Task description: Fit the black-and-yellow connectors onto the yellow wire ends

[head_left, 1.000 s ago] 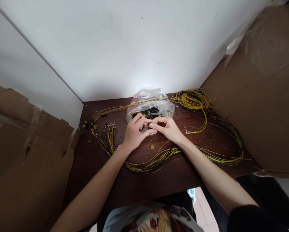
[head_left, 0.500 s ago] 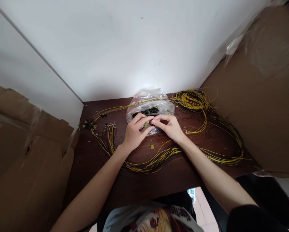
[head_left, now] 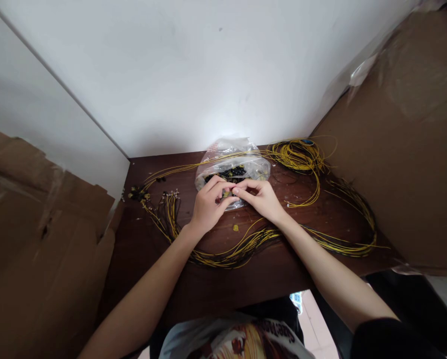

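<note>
My left hand [head_left: 210, 203] and my right hand [head_left: 260, 197] meet at the fingertips over the front of a clear plastic bag [head_left: 223, 145]. Both are closed in a pinch on something too small to make out. Small black and yellow pieces [head_left: 235, 172] lie in the bag, partly covered by my fingers. One small yellow piece [head_left: 235, 228] rests on the brown table, nearer to me than the hands. A bundle of yellow and black wires [head_left: 227, 260] curves across the table in front and passes under my right forearm.
Coiled yellow wires [head_left: 297, 155] lie at the back right of the table [head_left: 223, 286]. Wire ends with small connectors [head_left: 171, 194] are at the left, beside black and yellow pieces [head_left: 136, 193]. Cardboard [head_left: 406, 149] stands at the right, more cardboard [head_left: 44, 239] at the left.
The fingers of my right hand have shifted slightly to the left and curled a little at the fingertips. The wires and the bag look unmoved.
</note>
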`<move>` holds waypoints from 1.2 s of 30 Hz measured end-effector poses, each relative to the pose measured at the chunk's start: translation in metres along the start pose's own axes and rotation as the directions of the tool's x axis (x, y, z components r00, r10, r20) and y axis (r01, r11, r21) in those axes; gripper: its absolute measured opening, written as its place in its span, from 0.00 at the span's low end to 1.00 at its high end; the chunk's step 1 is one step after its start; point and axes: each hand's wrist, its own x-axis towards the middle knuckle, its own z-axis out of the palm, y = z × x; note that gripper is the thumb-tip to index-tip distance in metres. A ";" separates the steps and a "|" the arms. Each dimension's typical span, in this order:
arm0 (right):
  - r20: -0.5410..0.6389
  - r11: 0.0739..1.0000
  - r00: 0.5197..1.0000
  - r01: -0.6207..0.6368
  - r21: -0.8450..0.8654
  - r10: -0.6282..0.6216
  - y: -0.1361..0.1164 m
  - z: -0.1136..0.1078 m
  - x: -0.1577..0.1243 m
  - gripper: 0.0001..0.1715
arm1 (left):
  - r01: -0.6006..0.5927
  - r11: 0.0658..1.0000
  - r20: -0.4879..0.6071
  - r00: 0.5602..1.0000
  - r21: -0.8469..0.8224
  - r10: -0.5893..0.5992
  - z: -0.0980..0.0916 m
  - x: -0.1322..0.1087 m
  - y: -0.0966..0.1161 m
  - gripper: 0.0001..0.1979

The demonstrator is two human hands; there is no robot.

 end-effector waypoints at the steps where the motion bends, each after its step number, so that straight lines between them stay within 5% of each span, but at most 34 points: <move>1: -0.001 1.000 1.000 0.003 -0.006 -0.003 0.000 0.000 0.000 0.16 | -0.005 1.000 -0.001 1.000 0.000 0.005 0.000 0.000 0.000 0.11; 11: -0.056 1.000 0.998 -0.001 -0.027 0.000 0.001 0.000 0.000 0.16 | -0.126 0.992 -0.051 0.991 0.028 0.127 0.004 -0.003 -0.009 0.15; 26: -0.064 0.999 0.998 -0.024 0.022 0.026 0.002 0.001 0.000 0.13 | -0.038 0.996 -0.022 0.999 0.083 0.040 0.001 -0.002 -0.004 0.12; 36: -0.084 0.996 0.995 -0.038 0.075 0.044 0.002 0.002 0.001 0.11 | -0.091 0.993 -0.028 0.995 0.080 0.093 0.002 -0.003 -0.003 0.14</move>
